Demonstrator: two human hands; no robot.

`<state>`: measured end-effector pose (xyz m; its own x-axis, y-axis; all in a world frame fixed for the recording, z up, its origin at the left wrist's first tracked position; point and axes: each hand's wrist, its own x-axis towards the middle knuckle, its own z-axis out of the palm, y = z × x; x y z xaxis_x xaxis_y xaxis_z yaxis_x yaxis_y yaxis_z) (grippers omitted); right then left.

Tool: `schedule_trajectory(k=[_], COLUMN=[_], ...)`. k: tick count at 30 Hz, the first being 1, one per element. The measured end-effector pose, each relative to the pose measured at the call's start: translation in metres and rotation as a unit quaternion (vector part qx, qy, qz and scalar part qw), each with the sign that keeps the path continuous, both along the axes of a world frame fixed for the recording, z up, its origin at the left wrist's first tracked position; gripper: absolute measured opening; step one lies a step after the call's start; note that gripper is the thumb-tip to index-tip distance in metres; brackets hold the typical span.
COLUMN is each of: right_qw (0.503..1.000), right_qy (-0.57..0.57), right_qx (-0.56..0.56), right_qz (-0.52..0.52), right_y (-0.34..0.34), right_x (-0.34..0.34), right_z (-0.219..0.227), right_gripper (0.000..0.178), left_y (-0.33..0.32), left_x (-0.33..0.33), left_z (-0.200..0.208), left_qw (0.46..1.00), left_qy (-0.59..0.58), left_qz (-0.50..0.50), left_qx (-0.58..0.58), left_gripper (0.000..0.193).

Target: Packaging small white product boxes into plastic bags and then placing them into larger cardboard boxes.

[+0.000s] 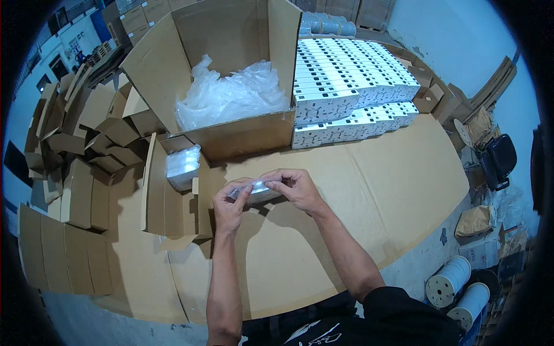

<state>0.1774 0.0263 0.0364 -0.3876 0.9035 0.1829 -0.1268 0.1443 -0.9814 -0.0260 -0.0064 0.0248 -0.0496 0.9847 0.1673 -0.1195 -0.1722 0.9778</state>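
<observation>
Between my two hands, above the brown cardboard table cover, is a small pale item in clear plastic wrapping. The thumb and fingers of my left hand pinch its left end. At the other end, my right hand grips it, thumb on top. What lies inside the wrapping is hard to make out. Left of my left hand stands an open small carton, with plastic-wrapped pale packs in its far end. Behind it, a large open carton holds a heap of clear plastic bags.
Stacked rows of white printed boxes fill the table's far right. Folded and open cartons crowd the left side. Cable spools, a black chair and a brown paper bag are on the floor at right.
</observation>
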Motion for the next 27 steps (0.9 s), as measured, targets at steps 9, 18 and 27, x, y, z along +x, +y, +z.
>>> schedule_trajectory(k=[9, 18, 27], right_qw=[0.992, 0.988, 0.996], right_qy=[0.075, 0.005, -0.068], right_qx=[-0.021, 0.149, 0.004], right_qz=[-0.098, -0.027, -0.053], right_y=[0.002, 0.0, -0.006], right_x=[-0.016, 0.008, 0.005], right_z=[-0.013, 0.011, 0.013], right_gripper=[0.016, 0.027, 0.025], left_y=[0.006, 0.006, -0.003], left_x=[0.013, 0.014, 0.034], left_z=[-0.01, -0.007, 0.025], left_qw=[0.99, 0.989, 0.978], left_qy=[-0.094, -0.101, -0.039], left_qz=[0.108, 0.101, 0.194], left_qx=[-0.016, -0.036, 0.07], left_gripper=[0.022, 0.02, 0.021])
